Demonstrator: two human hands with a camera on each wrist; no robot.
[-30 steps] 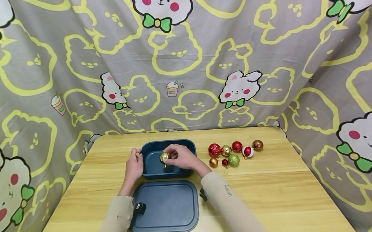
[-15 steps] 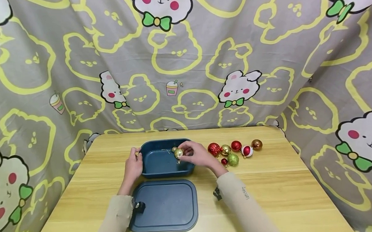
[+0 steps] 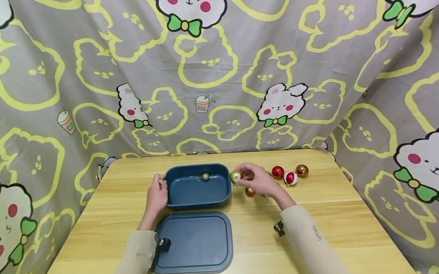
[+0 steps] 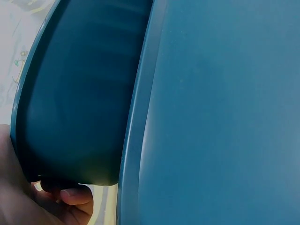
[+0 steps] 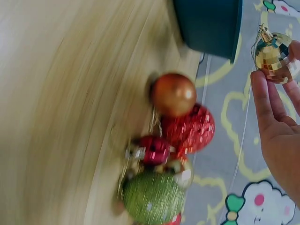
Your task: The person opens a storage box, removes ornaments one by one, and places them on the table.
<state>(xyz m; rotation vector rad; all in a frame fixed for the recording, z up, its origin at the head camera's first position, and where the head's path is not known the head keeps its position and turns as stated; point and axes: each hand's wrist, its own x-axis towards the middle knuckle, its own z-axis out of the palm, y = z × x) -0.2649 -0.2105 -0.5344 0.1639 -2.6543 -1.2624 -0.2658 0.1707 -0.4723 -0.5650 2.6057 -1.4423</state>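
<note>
My left hand (image 3: 157, 194) grips the left end of a dark blue box (image 3: 188, 192), its thumb at the rim. The left wrist view shows curled fingers by the box's (image 4: 79, 93) corner. My right hand (image 3: 256, 178) pinches a shiny gold bauble (image 3: 235, 176) in the air just right of the box. This bauble (image 5: 273, 61) has mirror-like facets and a hanging loop in the right wrist view. A smaller gold bauble (image 3: 205, 176) lies inside the box near its back wall.
Several loose baubles lie right of the box, among them a copper one (image 3: 250, 191), a red one (image 3: 278, 172), a brown one (image 3: 302, 171) and a glittery green one (image 5: 153, 197). The blue-grey lid (image 3: 195, 243) lies before the box. A patterned curtain (image 3: 220, 125) hangs behind.
My right hand has moved right, carrying the gold bauble from over the box to beyond its right end. The smaller bauble in the box has come into view. My left hand has stayed put.
</note>
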